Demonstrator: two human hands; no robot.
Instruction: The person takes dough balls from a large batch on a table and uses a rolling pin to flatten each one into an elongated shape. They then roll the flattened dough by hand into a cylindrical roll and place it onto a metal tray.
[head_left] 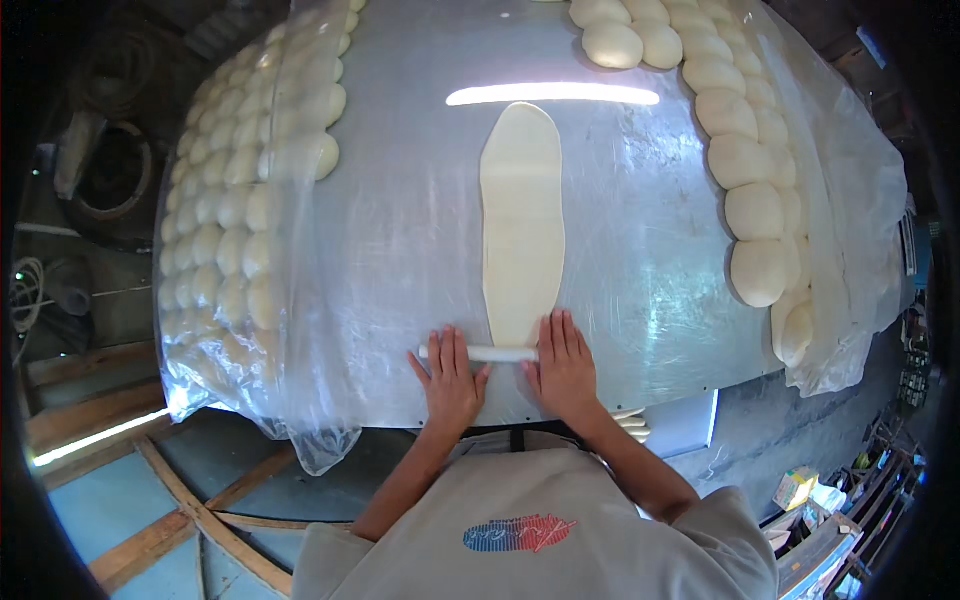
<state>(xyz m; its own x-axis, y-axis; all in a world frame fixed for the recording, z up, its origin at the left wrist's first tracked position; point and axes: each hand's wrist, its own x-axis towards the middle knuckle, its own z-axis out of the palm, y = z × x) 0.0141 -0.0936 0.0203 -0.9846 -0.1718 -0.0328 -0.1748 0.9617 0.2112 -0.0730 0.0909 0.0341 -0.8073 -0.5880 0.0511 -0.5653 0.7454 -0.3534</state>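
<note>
A long, flat strip of pale dough [523, 220] lies lengthwise on the metal tabletop in front of me. Across its near end runs a slim white cylinder [500, 354]; whether it is a rolling pin or the dough's own rolled-up edge, I cannot tell. My left hand [452, 385] rests on the cylinder's left part, fingers stretched forward and thumb apart. At its right end my right hand [566, 370] lies flat, fingers extended beside the dough's near corner. The palms hide part of the cylinder.
Many dough balls [230, 200] under clear plastic sheeting [300, 300] cover the table's left side. More dough balls [757, 272] line the right, beside another plastic sheet [850, 200]. The metal table's [400, 250] near edge meets my waist. Boxes [796, 487] and wooden pieces stand lower right.
</note>
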